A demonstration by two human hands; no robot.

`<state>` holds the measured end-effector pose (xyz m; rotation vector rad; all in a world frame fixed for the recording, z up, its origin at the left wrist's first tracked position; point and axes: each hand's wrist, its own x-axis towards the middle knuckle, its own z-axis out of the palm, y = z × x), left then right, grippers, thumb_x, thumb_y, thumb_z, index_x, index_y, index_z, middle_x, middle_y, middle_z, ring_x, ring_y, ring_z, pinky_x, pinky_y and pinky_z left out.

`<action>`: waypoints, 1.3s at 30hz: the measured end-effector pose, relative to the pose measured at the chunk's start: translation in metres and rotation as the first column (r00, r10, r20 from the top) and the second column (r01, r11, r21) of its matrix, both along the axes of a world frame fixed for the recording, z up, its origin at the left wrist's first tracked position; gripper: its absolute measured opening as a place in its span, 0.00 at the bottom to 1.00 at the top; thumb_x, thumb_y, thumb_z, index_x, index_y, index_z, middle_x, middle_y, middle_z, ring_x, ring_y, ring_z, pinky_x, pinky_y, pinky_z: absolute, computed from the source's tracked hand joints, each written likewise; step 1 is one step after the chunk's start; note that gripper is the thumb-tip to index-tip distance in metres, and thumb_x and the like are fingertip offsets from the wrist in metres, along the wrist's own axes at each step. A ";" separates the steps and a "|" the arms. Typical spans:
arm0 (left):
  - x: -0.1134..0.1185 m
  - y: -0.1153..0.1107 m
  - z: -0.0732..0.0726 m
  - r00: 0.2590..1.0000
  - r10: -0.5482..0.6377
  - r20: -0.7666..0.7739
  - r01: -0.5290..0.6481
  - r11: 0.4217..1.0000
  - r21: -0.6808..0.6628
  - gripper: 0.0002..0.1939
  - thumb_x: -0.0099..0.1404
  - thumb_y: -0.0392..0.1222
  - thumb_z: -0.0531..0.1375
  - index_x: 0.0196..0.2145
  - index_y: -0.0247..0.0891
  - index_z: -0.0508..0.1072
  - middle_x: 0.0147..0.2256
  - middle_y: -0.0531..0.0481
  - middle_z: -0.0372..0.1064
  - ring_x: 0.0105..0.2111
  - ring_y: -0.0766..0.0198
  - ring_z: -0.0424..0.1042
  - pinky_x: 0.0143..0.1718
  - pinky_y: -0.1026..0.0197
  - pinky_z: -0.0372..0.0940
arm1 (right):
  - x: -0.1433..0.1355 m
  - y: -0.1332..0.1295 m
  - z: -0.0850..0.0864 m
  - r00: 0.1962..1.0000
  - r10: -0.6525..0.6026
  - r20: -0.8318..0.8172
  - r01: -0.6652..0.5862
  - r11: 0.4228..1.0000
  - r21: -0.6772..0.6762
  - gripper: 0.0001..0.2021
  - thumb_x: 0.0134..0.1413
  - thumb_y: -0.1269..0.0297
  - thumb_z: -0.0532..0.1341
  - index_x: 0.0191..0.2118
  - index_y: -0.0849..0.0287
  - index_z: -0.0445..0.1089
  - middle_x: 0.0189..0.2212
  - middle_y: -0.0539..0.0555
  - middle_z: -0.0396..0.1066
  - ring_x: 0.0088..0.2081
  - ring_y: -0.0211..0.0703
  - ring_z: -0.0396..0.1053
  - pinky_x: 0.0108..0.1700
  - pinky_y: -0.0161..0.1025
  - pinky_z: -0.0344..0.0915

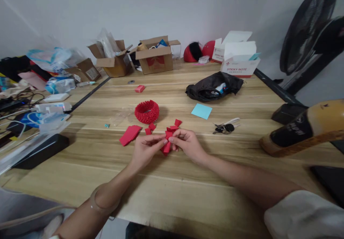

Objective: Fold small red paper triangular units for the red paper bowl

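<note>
One narrow red paper strip, pinched by left hand and right hand, points lengthwise forward between them.

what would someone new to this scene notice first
Probably the round bowl-like piece of red folded paper, standing on the wooden table just beyond the hands. Next, the left hand and right hand, pinching a red paper piece between them. Then the large black fan at the upper right.
</note>
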<state>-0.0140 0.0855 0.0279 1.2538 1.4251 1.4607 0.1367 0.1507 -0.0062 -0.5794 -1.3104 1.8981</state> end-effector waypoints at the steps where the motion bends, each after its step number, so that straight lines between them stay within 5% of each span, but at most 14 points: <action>1: 0.000 0.000 0.000 1.000 0.001 -0.013 -0.001 1.000 0.001 0.09 0.49 0.33 0.68 0.32 0.40 0.82 0.31 0.47 0.79 0.27 0.68 0.77 0.31 0.72 0.72 | 0.000 0.000 0.000 1.000 -0.003 0.000 0.003 1.000 -0.001 0.13 0.46 0.57 0.69 0.26 0.60 0.67 0.18 0.46 0.69 0.19 0.32 0.64 0.23 0.32 0.60; 23: -0.003 0.002 -0.003 0.982 0.004 -0.187 0.013 0.996 0.090 0.04 0.51 0.36 0.68 0.28 0.40 0.82 0.33 0.43 0.79 0.30 0.60 0.77 0.34 0.60 0.74 | 0.001 -0.001 0.002 0.992 -0.127 0.024 0.125 0.990 0.062 0.13 0.47 0.53 0.67 0.26 0.59 0.71 0.18 0.48 0.69 0.20 0.33 0.64 0.26 0.34 0.64; 39: -0.003 0.000 -0.003 0.957 0.135 -0.258 -0.084 0.976 0.199 0.04 0.52 0.35 0.67 0.28 0.40 0.82 0.30 0.46 0.79 0.30 0.61 0.77 0.35 0.61 0.73 | 0.000 -0.001 0.006 0.991 0.072 0.115 -0.075 0.997 0.022 0.16 0.42 0.51 0.69 0.23 0.61 0.72 0.16 0.48 0.70 0.18 0.32 0.63 0.23 0.32 0.61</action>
